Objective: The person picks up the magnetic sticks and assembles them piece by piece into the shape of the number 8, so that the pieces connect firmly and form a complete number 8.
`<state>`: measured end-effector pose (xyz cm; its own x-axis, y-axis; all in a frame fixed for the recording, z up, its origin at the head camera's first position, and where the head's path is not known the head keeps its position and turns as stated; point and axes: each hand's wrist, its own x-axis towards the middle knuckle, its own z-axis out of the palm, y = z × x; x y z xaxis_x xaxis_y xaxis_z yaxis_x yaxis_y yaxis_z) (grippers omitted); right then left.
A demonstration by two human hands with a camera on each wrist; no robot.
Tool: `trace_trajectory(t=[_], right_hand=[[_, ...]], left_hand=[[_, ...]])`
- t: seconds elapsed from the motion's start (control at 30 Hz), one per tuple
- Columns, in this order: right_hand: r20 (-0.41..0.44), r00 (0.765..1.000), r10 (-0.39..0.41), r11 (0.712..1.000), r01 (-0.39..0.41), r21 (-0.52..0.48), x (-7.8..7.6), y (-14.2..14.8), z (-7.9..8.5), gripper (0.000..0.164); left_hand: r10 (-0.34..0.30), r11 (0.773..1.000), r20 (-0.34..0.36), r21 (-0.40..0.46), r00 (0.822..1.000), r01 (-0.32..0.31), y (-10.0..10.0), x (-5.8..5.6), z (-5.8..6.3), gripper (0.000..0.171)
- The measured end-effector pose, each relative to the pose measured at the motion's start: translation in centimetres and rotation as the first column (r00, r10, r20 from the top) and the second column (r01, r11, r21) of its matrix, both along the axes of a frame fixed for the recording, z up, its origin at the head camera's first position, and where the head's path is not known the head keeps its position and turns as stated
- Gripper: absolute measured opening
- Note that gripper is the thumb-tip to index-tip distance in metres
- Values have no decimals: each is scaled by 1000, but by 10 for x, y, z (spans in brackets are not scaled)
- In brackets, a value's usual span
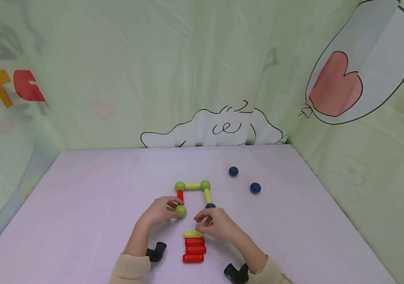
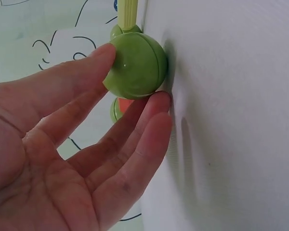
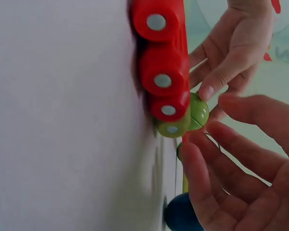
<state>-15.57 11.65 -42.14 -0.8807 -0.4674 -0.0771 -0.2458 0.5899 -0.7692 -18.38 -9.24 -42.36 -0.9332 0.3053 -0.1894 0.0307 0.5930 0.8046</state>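
Left hand: fingers pinch green ball. Right hand: fingers apart near yellow rod; careless brush could roll it.

Tbl top was pale lilac. Approx. mid-tbl sat 2 green balls w/ a yel. rod btwn; a red rod ran from the L one to a nearer green ball, another yel. rod from the R one to a dk blue ball. Nearest, a 3rd yel. rod + 3 red rods lay side by side. Far R: 2 loose dk blue balls, apart.
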Motion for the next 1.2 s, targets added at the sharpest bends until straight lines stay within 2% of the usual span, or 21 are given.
trace_trajectory(t=[0.1,0.27,0.4,0.63,1.1,1.2], right_hand=[[68,997,39,999,-41,30,2,-2,-3,23],[105,993,49,997,-55,56,5,-4,-6,19],[107,992,67,995,-74,68,5,-3,-7,16],[68,988,135,988,-140,72,2,-2,-7,13],[76,989,124,988,-130,81,2,-6,-2,10],[57,992,113,989,-118,91,1,-6,-1,12]], left_hand=[[-3,1000,-2,16,1000,3,0,1,-2,28],[-19,1000,-14,24,1000,20,-1,3,-2,26],[-19,1000,-32,7,999,19,0,4,-1,26],[18,1000,-38,0,999,-18,2,5,-5,29],[36,999,-49,-11,998,-36,2,4,-8,27],[38,999,-46,-9,998,-39,3,5,-7,26]])
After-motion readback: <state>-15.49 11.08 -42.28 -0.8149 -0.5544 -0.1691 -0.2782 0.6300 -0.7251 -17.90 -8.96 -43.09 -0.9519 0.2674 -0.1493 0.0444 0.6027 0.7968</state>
